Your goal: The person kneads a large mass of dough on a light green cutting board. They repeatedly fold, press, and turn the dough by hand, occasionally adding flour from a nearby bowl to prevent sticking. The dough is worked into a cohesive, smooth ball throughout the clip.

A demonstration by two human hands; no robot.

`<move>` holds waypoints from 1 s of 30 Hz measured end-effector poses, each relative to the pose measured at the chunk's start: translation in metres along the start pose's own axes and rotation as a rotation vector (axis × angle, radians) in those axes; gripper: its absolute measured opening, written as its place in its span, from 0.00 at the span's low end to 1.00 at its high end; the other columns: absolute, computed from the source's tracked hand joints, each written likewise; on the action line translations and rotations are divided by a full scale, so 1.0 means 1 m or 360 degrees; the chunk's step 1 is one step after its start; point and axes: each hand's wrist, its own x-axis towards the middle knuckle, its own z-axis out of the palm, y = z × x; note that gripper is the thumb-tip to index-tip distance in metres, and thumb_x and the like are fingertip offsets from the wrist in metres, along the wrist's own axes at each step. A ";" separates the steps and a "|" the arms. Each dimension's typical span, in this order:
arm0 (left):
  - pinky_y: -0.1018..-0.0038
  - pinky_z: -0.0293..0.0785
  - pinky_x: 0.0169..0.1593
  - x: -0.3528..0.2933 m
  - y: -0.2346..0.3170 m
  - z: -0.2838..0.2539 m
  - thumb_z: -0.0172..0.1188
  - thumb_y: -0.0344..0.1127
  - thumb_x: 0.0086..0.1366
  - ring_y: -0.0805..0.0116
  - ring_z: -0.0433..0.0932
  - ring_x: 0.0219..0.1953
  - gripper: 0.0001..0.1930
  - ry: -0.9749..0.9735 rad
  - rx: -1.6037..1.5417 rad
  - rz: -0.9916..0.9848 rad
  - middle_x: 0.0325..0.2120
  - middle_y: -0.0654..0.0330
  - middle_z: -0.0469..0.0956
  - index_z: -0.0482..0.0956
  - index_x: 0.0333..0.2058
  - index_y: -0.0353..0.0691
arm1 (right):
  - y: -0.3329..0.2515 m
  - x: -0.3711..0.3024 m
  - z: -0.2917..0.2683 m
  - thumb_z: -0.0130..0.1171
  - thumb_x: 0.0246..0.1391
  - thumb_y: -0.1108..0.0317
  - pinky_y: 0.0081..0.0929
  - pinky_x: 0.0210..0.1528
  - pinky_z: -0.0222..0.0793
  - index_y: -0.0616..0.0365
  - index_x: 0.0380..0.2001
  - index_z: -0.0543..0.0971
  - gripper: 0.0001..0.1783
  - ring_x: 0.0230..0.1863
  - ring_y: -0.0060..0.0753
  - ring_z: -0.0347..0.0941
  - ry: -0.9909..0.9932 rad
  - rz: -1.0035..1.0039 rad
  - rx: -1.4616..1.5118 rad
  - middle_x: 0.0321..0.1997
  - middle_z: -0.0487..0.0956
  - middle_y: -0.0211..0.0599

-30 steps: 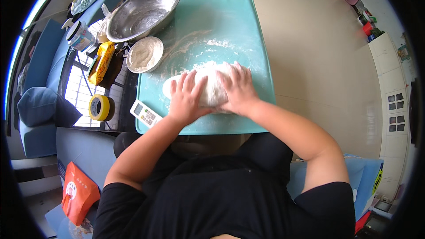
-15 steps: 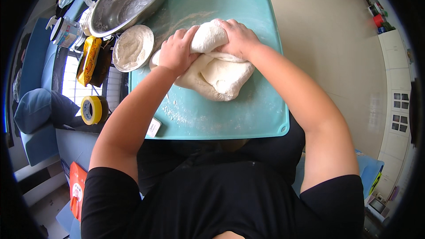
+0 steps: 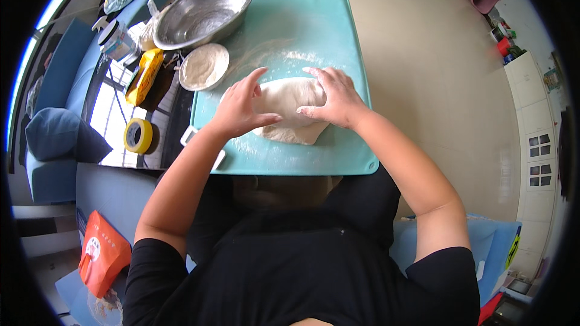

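Observation:
A large lump of white dough (image 3: 293, 99) lies on a floury teal mat (image 3: 302, 30), its upper part folded over a flatter flap toward me. On its left side, my left hand (image 3: 241, 105) is open, thumb and fingers spread. My right hand (image 3: 335, 96) rests at the dough's right side, also open, with the thumb over the top. White residue sticks to the fingertips. Whether the left fingers touch the dough I cannot tell.
Left of the dough stand a bowl of flour (image 3: 204, 67) and a big steel basin (image 3: 205, 13). Further left are a yellow packet (image 3: 145, 76), a roll of yellow tape (image 3: 138, 136) and a white pump bottle (image 3: 119, 42). A small white device (image 3: 190, 135) lies partly behind my left forearm.
Both hands have loosened from gripping the dough and spread open. The dough's raised roll now lies lower and folded over. My view has shifted, showing more of the room beyond the mat.

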 end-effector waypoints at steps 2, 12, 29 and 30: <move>0.55 0.58 0.60 -0.002 0.023 0.014 0.74 0.59 0.32 0.46 0.64 0.56 0.55 0.0177 0.0387 0.0125 0.51 0.47 0.66 0.59 0.61 0.51 | 0.001 -0.010 0.021 0.69 0.34 0.42 0.43 0.69 0.41 0.46 0.65 0.56 0.55 0.68 0.48 0.46 0.0204 0.0022 -0.0261 0.65 0.58 0.44; 0.53 0.57 0.56 -0.021 0.012 0.069 0.72 0.51 0.34 0.52 0.64 0.55 0.46 0.0362 0.0640 0.0435 0.53 0.55 0.66 0.65 0.56 0.51 | 0.040 -0.029 0.074 0.71 0.27 0.39 0.53 0.63 0.46 0.46 0.65 0.54 0.61 0.65 0.50 0.50 0.0322 -0.0274 -0.0525 0.63 0.57 0.44; 0.62 0.72 0.49 0.138 -0.024 0.047 0.65 0.46 0.51 0.53 0.75 0.48 0.31 -0.0167 0.0583 -0.0283 0.47 0.54 0.75 0.69 0.54 0.48 | 0.053 0.127 0.008 0.66 0.33 0.40 0.35 0.50 0.71 0.43 0.58 0.66 0.47 0.52 0.40 0.72 -0.0110 0.0433 -0.0232 0.53 0.75 0.35; 0.62 0.72 0.49 0.137 -0.028 0.050 0.65 0.45 0.51 0.53 0.75 0.48 0.30 -0.0077 0.0592 -0.0276 0.47 0.54 0.75 0.69 0.53 0.48 | 0.056 0.127 0.013 0.66 0.34 0.40 0.36 0.50 0.71 0.43 0.58 0.66 0.45 0.52 0.41 0.73 -0.0016 0.0417 -0.0241 0.53 0.75 0.35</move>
